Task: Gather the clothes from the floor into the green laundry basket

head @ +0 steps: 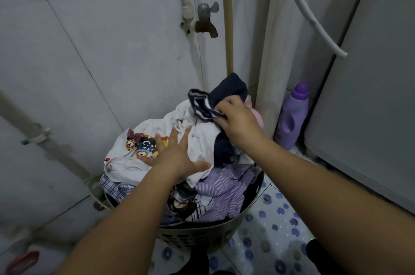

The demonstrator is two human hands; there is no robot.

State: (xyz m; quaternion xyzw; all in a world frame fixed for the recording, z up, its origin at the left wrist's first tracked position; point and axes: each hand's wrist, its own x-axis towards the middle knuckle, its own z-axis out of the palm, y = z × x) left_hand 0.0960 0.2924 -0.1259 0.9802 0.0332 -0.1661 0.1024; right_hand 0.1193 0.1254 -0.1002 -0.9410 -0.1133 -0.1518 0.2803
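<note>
The green laundry basket (202,237) stands in the corner, heaped with clothes. On top lies a white shirt with a cartoon print (139,142); purple striped fabric (226,187) and checked cloth sit lower down. My left hand (177,153) presses flat on the white shirt with fingers spread. My right hand (238,119) grips a dark navy garment with white stripes (208,104) at the top of the pile, its far end sticking up. A pink item (258,117) peeks out behind my right hand.
A purple detergent bottle (292,115) stands on the floor right of the basket, beside a grey appliance (370,95). A tap (205,19) and pipes run down the tiled wall above. A white hose (314,20) hangs at the right. The floor has dotted tiles (276,225).
</note>
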